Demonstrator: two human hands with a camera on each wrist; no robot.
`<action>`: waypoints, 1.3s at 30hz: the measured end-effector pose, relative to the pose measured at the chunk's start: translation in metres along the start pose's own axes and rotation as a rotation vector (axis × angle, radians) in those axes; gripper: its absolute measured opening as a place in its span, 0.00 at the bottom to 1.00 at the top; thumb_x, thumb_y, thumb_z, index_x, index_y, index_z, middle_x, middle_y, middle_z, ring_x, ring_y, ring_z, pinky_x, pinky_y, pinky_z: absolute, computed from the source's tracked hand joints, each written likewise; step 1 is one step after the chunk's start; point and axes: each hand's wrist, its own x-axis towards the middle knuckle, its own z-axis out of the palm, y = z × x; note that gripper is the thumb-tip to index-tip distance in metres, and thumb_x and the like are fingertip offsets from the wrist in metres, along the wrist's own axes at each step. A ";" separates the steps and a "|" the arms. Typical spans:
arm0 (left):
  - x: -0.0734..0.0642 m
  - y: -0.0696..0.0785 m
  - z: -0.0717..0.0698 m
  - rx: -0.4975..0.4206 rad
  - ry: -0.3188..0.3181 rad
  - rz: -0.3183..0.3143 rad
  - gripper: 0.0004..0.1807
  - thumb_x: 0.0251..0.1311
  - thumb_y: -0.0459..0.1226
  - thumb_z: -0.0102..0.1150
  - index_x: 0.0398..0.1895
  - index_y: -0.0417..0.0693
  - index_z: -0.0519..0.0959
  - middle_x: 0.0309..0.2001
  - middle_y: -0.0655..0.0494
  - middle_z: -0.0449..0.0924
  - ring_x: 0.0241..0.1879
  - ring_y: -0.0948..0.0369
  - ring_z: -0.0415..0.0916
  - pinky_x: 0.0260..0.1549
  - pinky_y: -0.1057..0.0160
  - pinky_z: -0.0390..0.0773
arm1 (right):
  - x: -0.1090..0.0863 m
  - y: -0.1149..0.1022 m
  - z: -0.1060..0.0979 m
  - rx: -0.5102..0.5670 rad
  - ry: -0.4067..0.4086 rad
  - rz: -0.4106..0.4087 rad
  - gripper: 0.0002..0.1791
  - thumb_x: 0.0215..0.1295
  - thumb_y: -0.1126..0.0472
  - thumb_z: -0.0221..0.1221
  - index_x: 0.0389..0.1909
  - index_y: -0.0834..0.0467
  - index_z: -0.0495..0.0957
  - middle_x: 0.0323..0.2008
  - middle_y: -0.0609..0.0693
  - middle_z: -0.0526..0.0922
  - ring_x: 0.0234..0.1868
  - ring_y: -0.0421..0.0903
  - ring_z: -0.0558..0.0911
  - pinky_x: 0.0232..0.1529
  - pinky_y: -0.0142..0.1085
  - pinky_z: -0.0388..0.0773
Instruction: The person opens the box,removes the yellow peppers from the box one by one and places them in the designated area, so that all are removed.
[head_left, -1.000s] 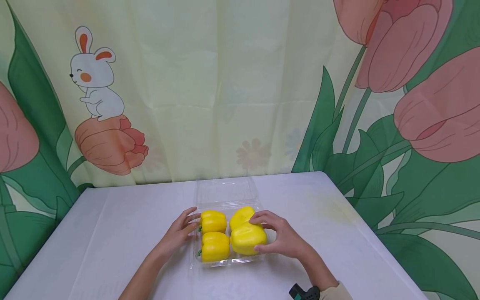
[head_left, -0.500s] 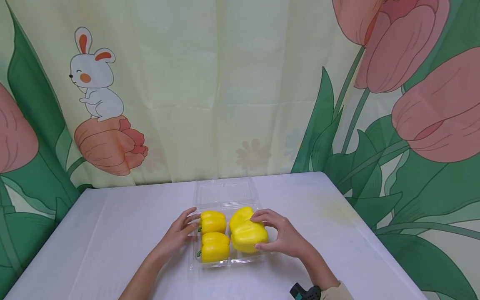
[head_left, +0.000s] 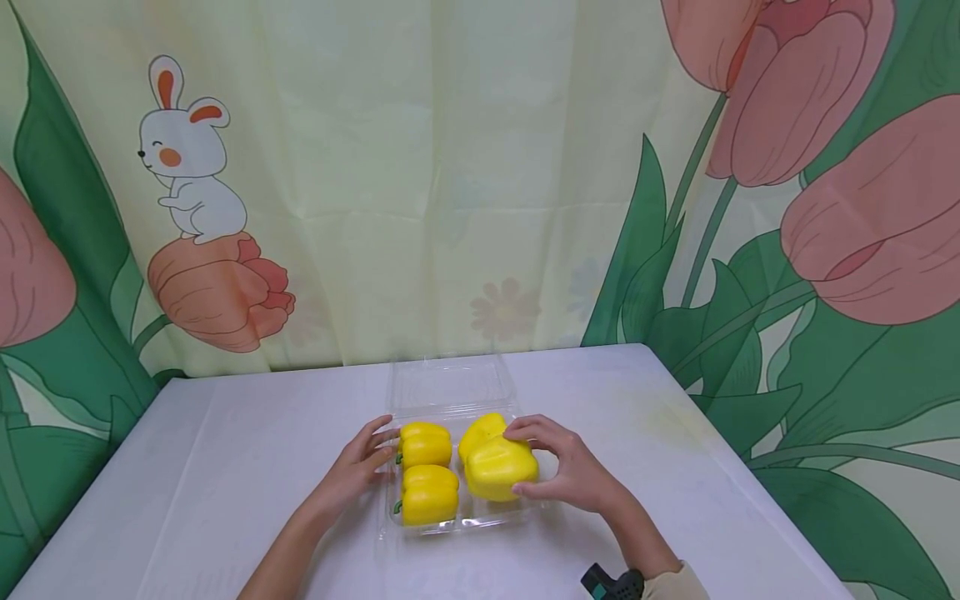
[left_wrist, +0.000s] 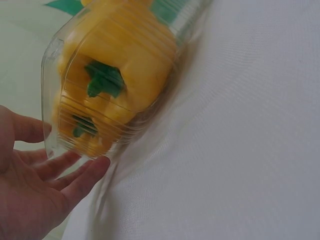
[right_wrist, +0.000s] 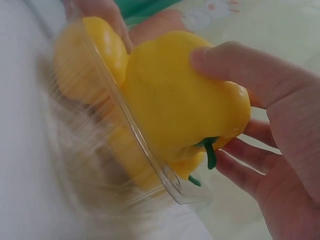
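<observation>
A clear plastic clamshell box [head_left: 467, 525] stands on the table with its lid [head_left: 452, 385] folded back. In its left half lie two yellow bell peppers, a far one [head_left: 424, 444] and a near one [head_left: 430, 495], green stems facing left. Another pepper [head_left: 480, 429] sits at the far right. My right hand [head_left: 572, 468] holds a fourth yellow pepper [right_wrist: 182, 95] between thumb and fingers, raised above the box's rim at the near right. My left hand [head_left: 362, 460] is at the box's left side, its loosely extended fingers [left_wrist: 90, 177] touching the clear wall.
The white-covered table [head_left: 247, 467] extends to both sides of the box. Behind it hangs a curtain [head_left: 360, 183] printed with a rabbit and tulips. A black device [head_left: 611, 582] is worn at the right wrist.
My right hand has lifted the near-right pepper slightly, drifting a little up and to the right. The left hand and the other peppers keep their places.
</observation>
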 end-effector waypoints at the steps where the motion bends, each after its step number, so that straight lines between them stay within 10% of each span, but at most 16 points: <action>1: 0.000 0.000 0.000 -0.001 0.000 0.001 0.30 0.71 0.39 0.47 0.74 0.56 0.53 0.71 0.46 0.63 0.68 0.46 0.65 0.56 0.50 0.78 | 0.000 0.000 0.000 0.002 0.002 0.002 0.30 0.46 0.53 0.74 0.54 0.44 0.77 0.58 0.42 0.76 0.60 0.47 0.75 0.55 0.37 0.80; 39: -0.002 0.000 0.001 -0.031 -0.003 0.019 0.30 0.72 0.36 0.46 0.74 0.53 0.53 0.70 0.44 0.65 0.65 0.46 0.68 0.54 0.53 0.80 | -0.002 0.002 -0.008 -0.036 0.049 -0.007 0.31 0.46 0.54 0.74 0.55 0.42 0.76 0.57 0.42 0.76 0.56 0.42 0.77 0.56 0.40 0.80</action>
